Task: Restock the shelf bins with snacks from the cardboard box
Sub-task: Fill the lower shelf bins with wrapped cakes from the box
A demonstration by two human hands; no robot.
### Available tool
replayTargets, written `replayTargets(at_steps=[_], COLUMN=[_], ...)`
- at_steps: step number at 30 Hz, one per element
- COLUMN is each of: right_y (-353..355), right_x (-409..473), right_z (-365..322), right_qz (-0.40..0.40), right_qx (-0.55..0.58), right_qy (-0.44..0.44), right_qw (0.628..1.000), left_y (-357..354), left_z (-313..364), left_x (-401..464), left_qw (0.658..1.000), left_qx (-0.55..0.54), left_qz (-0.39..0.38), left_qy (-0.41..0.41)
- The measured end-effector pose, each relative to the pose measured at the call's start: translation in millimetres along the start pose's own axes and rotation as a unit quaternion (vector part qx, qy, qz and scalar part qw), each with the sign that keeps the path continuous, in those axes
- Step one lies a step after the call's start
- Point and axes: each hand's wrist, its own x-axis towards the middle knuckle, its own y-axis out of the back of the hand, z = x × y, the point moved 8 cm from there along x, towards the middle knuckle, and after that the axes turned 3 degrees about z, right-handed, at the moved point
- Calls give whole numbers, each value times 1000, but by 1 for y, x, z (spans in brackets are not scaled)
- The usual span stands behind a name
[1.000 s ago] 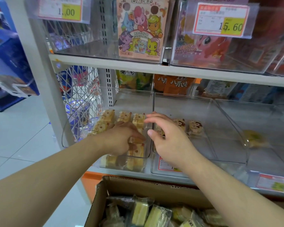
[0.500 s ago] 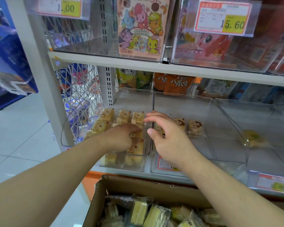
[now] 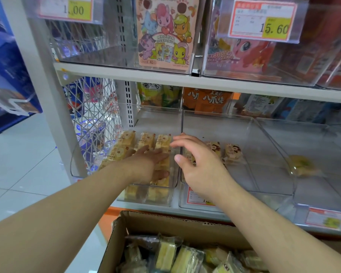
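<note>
A clear shelf bin point(image 3: 173, 191) on the middle shelf holds several wrapped yellow cake snacks point(image 3: 127, 137). My left hand point(image 3: 148, 166) lies inside this bin, fingers straight, flat on the packs. My right hand point(image 3: 197, 160) hovers over the wall between this bin and the neighbouring clear bin point(image 3: 272, 191), fingers loosely spread and holding nothing. That neighbouring bin has a few brown-and-cream snack packs point(image 3: 232, 151) at its middle. The open cardboard box point(image 3: 165, 221) stands below the shelf, full of wrapped yellow cakes point(image 3: 164, 255).
A third clear bin point(image 3: 323, 201) to the right holds one pale pack point(image 3: 303, 166). Upper shelf bins carry cartoon pony boxes point(image 3: 165, 32) and price tags point(image 3: 264, 20). A white wire side panel point(image 3: 93, 123) closes the shelf's left end; tiled floor lies left.
My left hand has flattened out and slid forward over the cake packs in the bin. My right hand has opened slightly and stayed near the divider.
</note>
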Motion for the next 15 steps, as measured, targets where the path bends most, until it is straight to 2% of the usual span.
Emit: replayTargets(at_steps=[3, 7, 11, 15], right_y=[-1, 1, 10, 37], right_x=[0, -1, -17, -79], right_z=[1, -1, -9, -11], right_qz=[1, 0, -26, -26], right_qx=[-1, -4, -54, -67], right_qy=[4, -5, -5, 7], right_qw=[1000, 1000, 998, 997], left_y=[0, 15, 20, -13], left_z=[1, 7, 38, 69], left_x=[-1, -27, -87, -148], left_qw=[999, 990, 985, 979], left_qx=[-33, -128, -107, -94], left_qz=[3, 62, 137, 179], left_qy=[-8, 4, -5, -5])
